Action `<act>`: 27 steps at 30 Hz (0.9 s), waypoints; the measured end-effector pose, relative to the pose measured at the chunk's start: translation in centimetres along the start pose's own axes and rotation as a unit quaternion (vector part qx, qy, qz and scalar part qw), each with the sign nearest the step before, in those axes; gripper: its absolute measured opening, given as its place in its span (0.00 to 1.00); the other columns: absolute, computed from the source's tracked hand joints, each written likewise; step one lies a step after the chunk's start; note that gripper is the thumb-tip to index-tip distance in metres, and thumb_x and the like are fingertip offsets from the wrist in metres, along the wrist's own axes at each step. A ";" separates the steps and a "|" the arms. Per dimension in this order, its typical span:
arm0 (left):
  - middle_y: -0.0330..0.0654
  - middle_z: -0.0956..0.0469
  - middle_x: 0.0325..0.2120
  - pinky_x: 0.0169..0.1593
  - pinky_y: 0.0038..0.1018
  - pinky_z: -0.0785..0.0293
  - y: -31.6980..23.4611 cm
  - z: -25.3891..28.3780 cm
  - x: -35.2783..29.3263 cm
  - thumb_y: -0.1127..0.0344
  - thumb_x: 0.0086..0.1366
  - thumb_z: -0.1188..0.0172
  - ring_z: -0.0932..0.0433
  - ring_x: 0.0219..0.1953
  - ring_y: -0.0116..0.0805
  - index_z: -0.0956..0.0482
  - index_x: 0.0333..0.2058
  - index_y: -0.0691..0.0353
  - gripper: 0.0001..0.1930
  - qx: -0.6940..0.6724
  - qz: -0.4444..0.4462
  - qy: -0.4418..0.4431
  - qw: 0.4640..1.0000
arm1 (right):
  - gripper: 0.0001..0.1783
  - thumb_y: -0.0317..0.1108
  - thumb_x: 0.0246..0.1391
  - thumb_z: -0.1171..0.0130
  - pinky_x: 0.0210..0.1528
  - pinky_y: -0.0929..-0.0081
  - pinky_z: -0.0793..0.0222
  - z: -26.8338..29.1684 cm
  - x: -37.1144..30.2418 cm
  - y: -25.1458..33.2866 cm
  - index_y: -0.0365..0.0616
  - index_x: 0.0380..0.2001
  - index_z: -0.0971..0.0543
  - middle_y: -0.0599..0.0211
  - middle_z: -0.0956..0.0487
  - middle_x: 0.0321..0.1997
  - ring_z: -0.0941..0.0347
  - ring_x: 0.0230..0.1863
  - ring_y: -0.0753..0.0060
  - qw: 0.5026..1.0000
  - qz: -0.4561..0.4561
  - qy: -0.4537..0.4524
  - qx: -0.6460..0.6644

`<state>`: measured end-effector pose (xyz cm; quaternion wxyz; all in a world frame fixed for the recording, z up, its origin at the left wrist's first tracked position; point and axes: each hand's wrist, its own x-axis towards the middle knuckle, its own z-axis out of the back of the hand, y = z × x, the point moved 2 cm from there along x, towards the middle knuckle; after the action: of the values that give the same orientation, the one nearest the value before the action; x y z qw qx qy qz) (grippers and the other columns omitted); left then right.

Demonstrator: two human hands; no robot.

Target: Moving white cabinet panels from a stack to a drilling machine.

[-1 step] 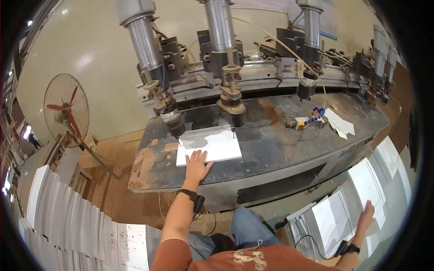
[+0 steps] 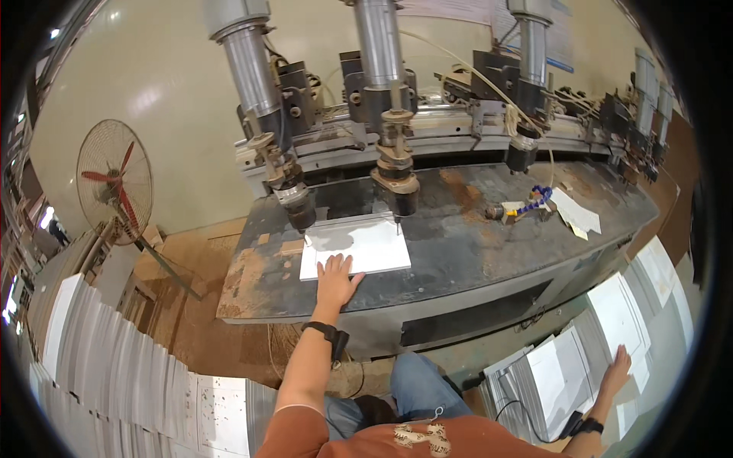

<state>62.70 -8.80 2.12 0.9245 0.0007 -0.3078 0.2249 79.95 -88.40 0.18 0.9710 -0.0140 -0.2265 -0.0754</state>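
Observation:
My left hand (image 2: 334, 282) lies with its fingers spread on the near edge of a white panel (image 2: 376, 248). The panel rests flat on the dark machine table (image 2: 450, 263), its far edge below two upright drill heads, the left drill head (image 2: 295, 200) and the middle drill head (image 2: 397, 189). Their bits reach down near the panel's far corners; whether they touch it I cannot tell. Off to the right, my right hand (image 2: 617, 372) is stretched out over the edge of a stack of white panels (image 2: 615, 309), fingers extended and gripping nothing.
More white panels (image 2: 557, 366) are stacked at lower right, with a black cable (image 2: 527, 412) over them. Long rows of panels (image 2: 114, 343) stand at left. A fan with red blades (image 2: 114, 179) is beyond. Another drill head (image 2: 523, 149) and a blue jointed hose (image 2: 537, 200) sit farther right.
The whole view has shifted slightly. My right hand has moved a little toward me along the stack; my left hand stays on the panel.

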 end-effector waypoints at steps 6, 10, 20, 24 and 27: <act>0.49 0.32 0.52 0.63 0.49 0.48 -0.5 2.7 -2.3 0.45 0.58 0.43 0.38 0.57 0.48 0.29 0.52 0.59 0.29 -0.051 0.002 0.031 0.998 | 0.31 0.19 0.44 0.48 0.49 0.58 0.32 6.6 -1.6 8.7 0.50 0.55 0.30 0.66 0.25 0.54 0.32 0.56 0.61 0.998 -0.007 -0.049 0.029; 0.46 0.30 0.44 0.54 0.43 0.38 -3.4 6.1 -6.8 0.53 0.57 0.40 0.33 0.49 0.45 0.26 0.49 0.59 0.24 -0.058 -0.057 -0.006 0.997 | 0.28 0.15 0.39 0.51 0.51 0.60 0.32 12.6 -1.8 19.8 0.44 0.47 0.23 0.58 0.22 0.46 0.27 0.48 0.52 0.903 0.248 -0.140 0.322; 0.35 0.27 0.32 0.37 0.29 0.29 -1.0 20.5 -17.4 0.70 0.50 0.45 0.27 0.35 0.34 0.23 0.46 0.55 0.21 0.081 -0.197 0.010 0.977 | 0.26 0.34 0.44 0.42 0.52 0.55 0.34 11.0 -5.0 52.0 0.55 0.51 0.26 0.68 0.26 0.53 0.32 0.55 0.57 0.730 0.604 -0.062 0.314; 0.35 0.23 0.37 0.35 0.27 0.28 0.6 29.5 -18.9 0.68 0.51 0.44 0.26 0.34 0.33 0.22 0.43 0.53 0.17 0.182 -0.171 0.041 0.967 | 0.29 0.51 0.51 0.43 0.54 0.47 0.37 7.4 -6.2 59.5 0.57 0.57 0.32 0.68 0.33 0.62 0.41 0.63 0.51 0.732 0.631 0.020 0.255; 0.36 0.22 0.38 0.35 0.28 0.28 2.2 36.7 -19.6 0.68 0.52 0.44 0.26 0.34 0.35 0.21 0.42 0.53 0.16 0.314 -0.153 -0.005 0.937 | 0.29 0.53 0.51 0.44 0.55 0.46 0.37 6.5 -7.2 64.7 0.56 0.56 0.30 0.66 0.32 0.61 0.43 0.64 0.48 0.703 0.640 0.063 0.304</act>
<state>27.02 -20.08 20.40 0.8991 0.3390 -0.2218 0.1661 80.63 -23.04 3.30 0.7494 0.1447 -0.1122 0.6363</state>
